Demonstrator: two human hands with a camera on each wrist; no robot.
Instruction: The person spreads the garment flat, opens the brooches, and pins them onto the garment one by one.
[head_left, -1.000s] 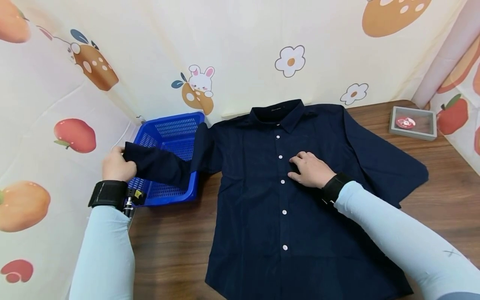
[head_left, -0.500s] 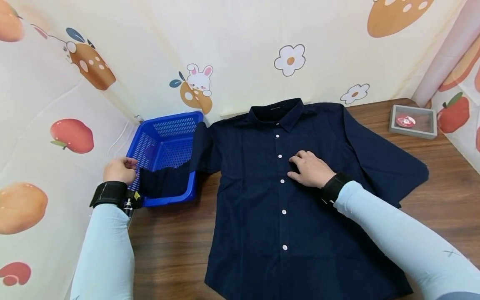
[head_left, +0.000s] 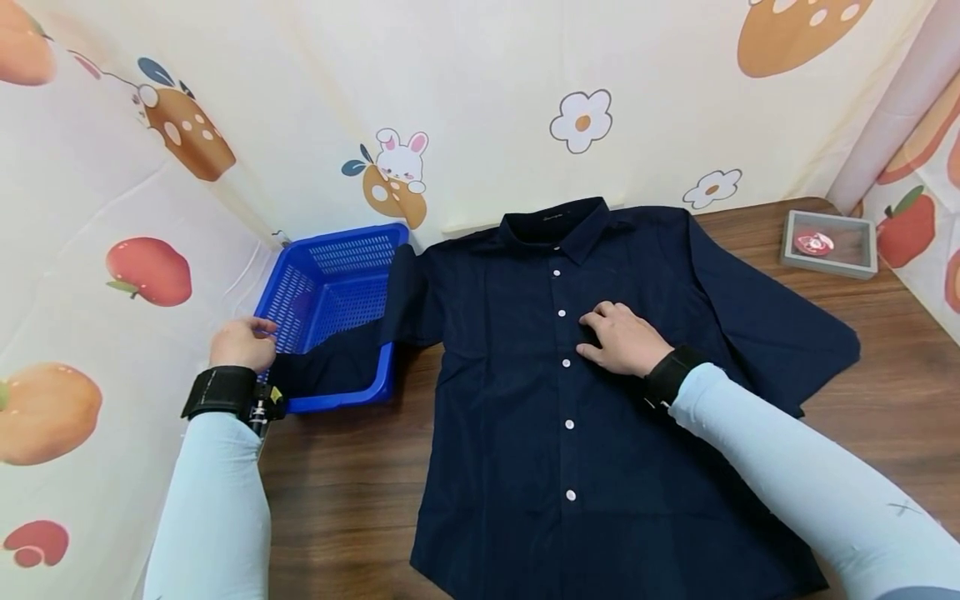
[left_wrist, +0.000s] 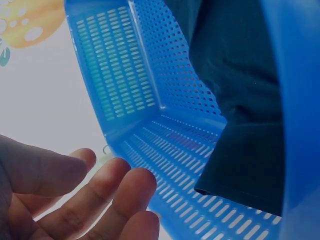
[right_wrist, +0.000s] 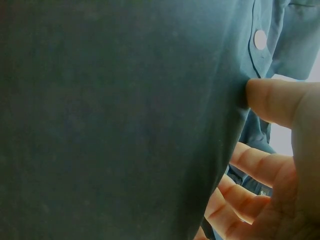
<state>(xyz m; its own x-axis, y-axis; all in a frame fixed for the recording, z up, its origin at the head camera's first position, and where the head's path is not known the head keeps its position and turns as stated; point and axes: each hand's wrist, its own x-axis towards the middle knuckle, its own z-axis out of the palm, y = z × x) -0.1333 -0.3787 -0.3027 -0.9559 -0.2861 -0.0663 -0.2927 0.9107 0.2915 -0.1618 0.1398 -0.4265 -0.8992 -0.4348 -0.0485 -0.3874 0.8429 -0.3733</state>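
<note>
A dark navy button-up shirt (head_left: 502, 400) lies spread face up, its collar toward the wall. One sleeve (head_left: 330, 362) hangs over the rim into a blue plastic basket (head_left: 382, 375); in the left wrist view its cuff end (left_wrist: 245, 165) lies inside against the slotted plastic. My left hand (head_left: 243, 343) is at the basket's left rim, holding nothing, with loosely bent fingers and the thumb apart from them. My right hand (head_left: 624, 340) rests on the shirt's chest beside the button row. In the right wrist view its thumb (right_wrist: 272, 100) and fingertips touch the cloth without visibly pinching it.
Beneath the shirt is a brown wood-grain surface (head_left: 337, 500). A small grey box (head_left: 828, 264) with a red and white item inside stands at the far right. Printed cloth walls (head_left: 480, 100) close off the back and sides.
My left hand has let go of the sleeve and lowered slightly. The sleeve has dropped from its grip into the basket. My right hand has stayed in place on the shirt.
</note>
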